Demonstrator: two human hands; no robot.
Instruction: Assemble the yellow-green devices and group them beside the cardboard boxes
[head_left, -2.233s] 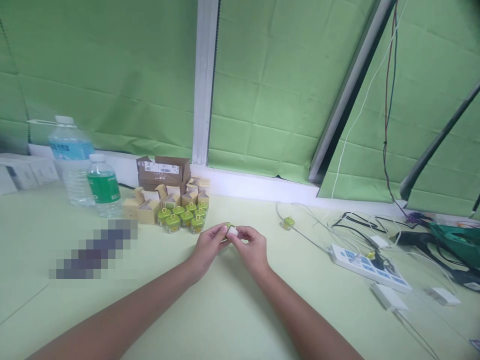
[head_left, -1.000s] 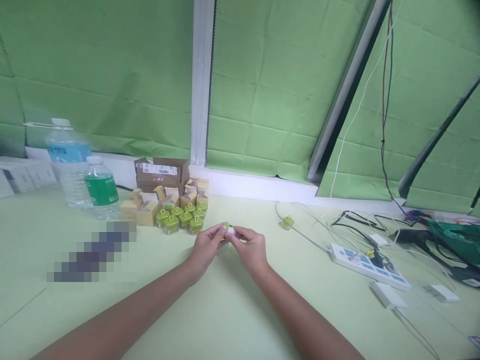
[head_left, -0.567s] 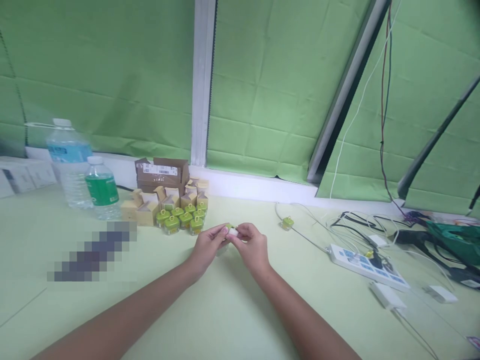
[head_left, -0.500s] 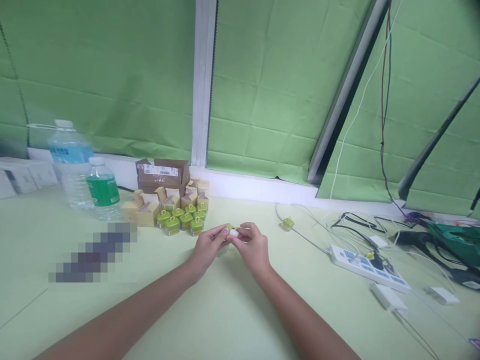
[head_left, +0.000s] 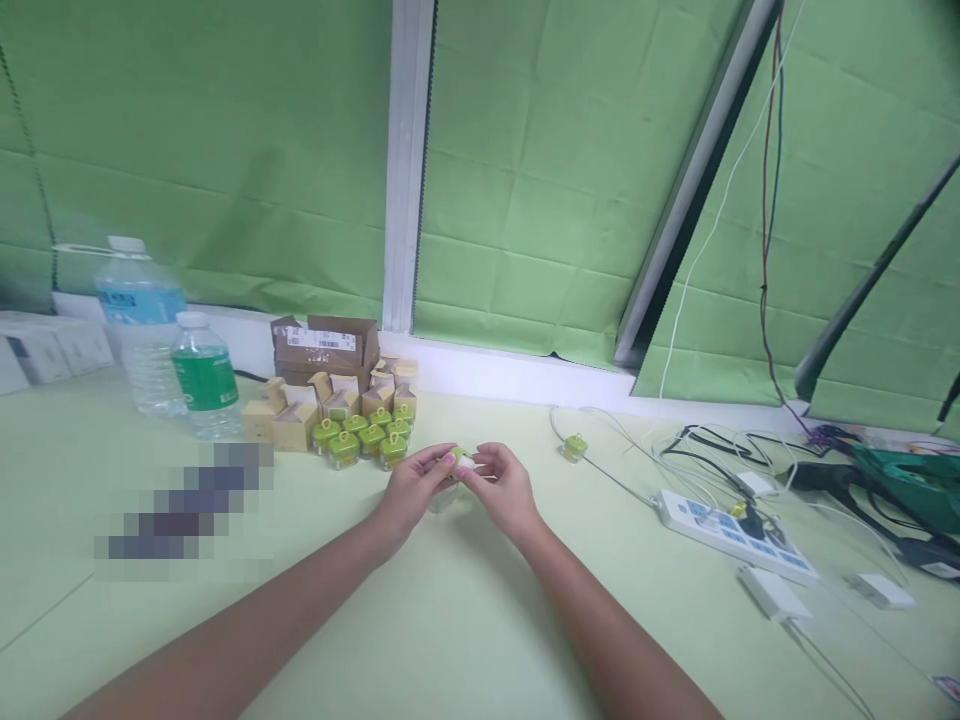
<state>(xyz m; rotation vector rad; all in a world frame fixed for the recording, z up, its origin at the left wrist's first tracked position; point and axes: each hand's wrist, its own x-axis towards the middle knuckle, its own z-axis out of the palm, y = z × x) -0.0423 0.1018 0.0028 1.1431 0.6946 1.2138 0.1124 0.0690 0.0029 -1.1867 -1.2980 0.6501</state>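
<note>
My left hand (head_left: 409,495) and my right hand (head_left: 507,490) meet over the middle of the table. Between their fingertips they pinch a small green lid (head_left: 460,458) with a white part on its underside or edge; fingers hide much of it. Just below, partly behind my left hand, stands a small clear jar (head_left: 442,499). Left of my hands, several little clear jars with green ring-topped lids (head_left: 370,438) stand in a cluster. One more green-lidded jar (head_left: 574,447) stands apart on the right, by a white cable.
Opened small cardboard boxes (head_left: 295,424) and a larger brown carton (head_left: 324,345) stand behind the jars. Two water bottles (head_left: 206,375) are at the left. On the right lie a white power strip (head_left: 731,535), tangled cables and a white adapter (head_left: 772,593). Green blinds (head_left: 525,180) hang behind.
The lid has tilted slightly between my fingers, showing more green and less white. Both hands stay in nearly the same place.
</note>
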